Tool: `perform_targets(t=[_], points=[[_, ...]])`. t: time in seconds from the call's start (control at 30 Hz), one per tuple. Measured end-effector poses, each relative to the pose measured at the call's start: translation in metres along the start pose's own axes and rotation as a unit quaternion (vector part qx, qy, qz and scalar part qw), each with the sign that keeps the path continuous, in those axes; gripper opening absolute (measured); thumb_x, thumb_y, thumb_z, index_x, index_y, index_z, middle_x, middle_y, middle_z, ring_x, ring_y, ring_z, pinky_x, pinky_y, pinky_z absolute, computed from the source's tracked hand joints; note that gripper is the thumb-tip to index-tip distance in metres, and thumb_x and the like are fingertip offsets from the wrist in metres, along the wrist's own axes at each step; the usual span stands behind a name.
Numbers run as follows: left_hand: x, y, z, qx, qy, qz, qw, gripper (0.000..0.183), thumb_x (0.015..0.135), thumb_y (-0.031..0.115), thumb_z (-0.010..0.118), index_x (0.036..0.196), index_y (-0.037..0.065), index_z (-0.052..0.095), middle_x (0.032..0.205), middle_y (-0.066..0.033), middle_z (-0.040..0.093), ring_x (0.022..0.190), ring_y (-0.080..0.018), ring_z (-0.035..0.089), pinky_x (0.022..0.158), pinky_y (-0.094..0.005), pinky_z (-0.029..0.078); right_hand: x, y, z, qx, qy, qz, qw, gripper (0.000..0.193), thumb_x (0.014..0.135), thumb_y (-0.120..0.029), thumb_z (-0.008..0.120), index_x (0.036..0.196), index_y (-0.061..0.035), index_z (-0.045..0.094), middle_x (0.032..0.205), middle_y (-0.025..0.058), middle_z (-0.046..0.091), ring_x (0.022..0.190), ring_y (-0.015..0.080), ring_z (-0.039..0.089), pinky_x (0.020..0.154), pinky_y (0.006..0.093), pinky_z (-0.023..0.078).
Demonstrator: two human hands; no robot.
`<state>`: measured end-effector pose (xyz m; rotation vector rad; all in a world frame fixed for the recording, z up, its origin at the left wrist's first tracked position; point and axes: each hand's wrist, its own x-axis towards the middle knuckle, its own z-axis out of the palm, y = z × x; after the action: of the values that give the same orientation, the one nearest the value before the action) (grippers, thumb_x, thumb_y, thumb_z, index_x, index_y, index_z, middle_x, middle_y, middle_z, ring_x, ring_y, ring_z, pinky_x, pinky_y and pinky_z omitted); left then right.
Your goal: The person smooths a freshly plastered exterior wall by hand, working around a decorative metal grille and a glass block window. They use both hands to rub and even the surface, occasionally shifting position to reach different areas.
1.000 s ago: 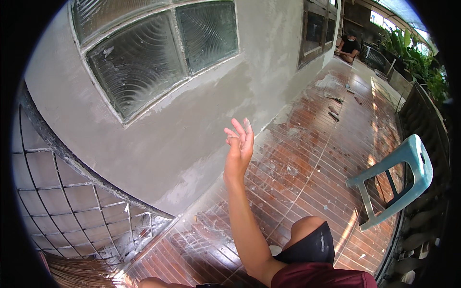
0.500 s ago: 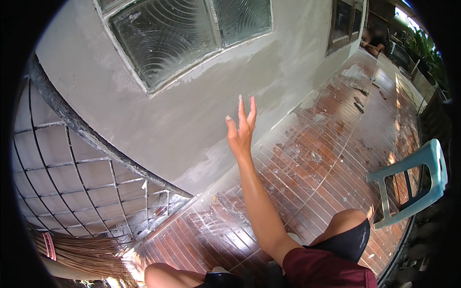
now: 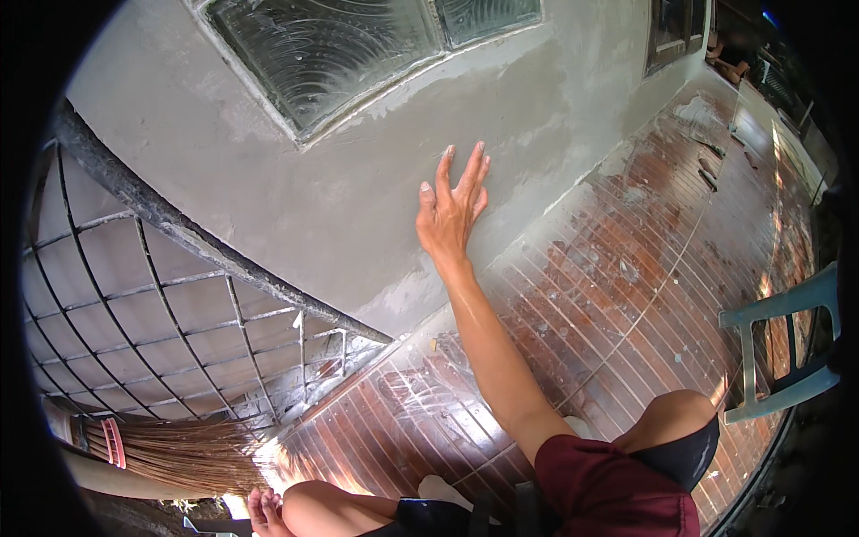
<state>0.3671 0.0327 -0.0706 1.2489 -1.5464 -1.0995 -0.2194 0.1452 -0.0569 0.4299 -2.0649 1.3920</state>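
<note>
My right hand reaches out in front of the grey plastered wall, fingers spread and pale smears on the fingertips. It holds nothing; whether the fingertips touch the plaster I cannot tell. Above it is a framed window of patterned glass. At the lower edge, beside my left knee, part of my left hand shows with its fingers curled. Right by it lies a dark flat thing with a pale edge, mostly cut off by the frame; its kind is not clear.
A metal grille with a thick curved bar stands at left, over a stick broom with a pink band. Brown striped floor tiles carry pale splashes. A blue-green plastic stool is at right; small tools lie farther off.
My view has shifted, so wall and floor things sit differently in it. My right hand has turned, its fingers spreading over the wall. My left hand has come into view at the lower edge.
</note>
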Motion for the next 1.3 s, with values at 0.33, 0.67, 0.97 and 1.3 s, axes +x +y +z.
perform_targets(t=[0.33, 0.67, 0.97, 1.3], points=[[-0.013, 0.165, 0.109, 0.036, -0.086, 0.208, 0.974, 0.027, 0.098, 0.016, 0.059, 0.120, 0.000, 0.059, 0.100, -0.0083, 0.067, 0.093, -0.0132, 0.061, 0.085, -0.0271, 0.047, -0.012, -0.025, -0.009, -0.042, -0.005, -0.032, 0.999, 0.058, 0.090, -0.023, 0.048, 0.144, -0.0042, 0.044, 0.161, 0.0223, 0.007, 0.147, 0.0443, 0.009, 0.112, 0.0591, 0.017], [-0.009, 0.201, 0.212, 0.231, -0.384, 0.301, 0.842, 0.021, 0.086, 0.003, 0.065, 0.106, -0.002, 0.067, 0.086, -0.0134, 0.072, 0.075, -0.0202, 0.067, 0.071, -0.0309, 0.052, -0.005, -0.009, -0.004, 0.072, 0.017, 0.054, 0.996, 0.063, 0.093, -0.022, 0.046, 0.152, -0.0096, 0.031, 0.162, 0.0207, 0.003, 0.147, 0.0443, 0.007, 0.114, 0.0574, 0.014], [0.009, 0.133, 0.229, 0.425, -0.479, 0.229, 0.733, 0.030, 0.086, 0.018, 0.067, 0.115, 0.009, 0.066, 0.083, -0.0182, 0.071, 0.079, -0.0333, 0.069, 0.074, -0.0418, 0.054, -0.018, -0.046, -0.003, -0.018, -0.028, -0.030, 0.999, 0.064, 0.088, -0.015, 0.050, 0.149, -0.0028, 0.035, 0.161, 0.0243, 0.005, 0.147, 0.0464, 0.009, 0.112, 0.0589, 0.018], [0.013, 0.119, 0.241, 0.465, -0.495, 0.240, 0.694, 0.034, 0.087, 0.023, 0.065, 0.119, 0.010, 0.064, 0.090, -0.0161, 0.072, 0.083, -0.0346, 0.069, 0.078, -0.0428, 0.054, -0.019, 0.004, -0.008, 0.165, 0.052, 0.084, 0.981, 0.069, 0.091, -0.022, 0.046, 0.152, -0.0002, 0.024, 0.161, 0.0236, 0.002, 0.148, 0.0433, 0.005, 0.115, 0.0556, 0.015]])
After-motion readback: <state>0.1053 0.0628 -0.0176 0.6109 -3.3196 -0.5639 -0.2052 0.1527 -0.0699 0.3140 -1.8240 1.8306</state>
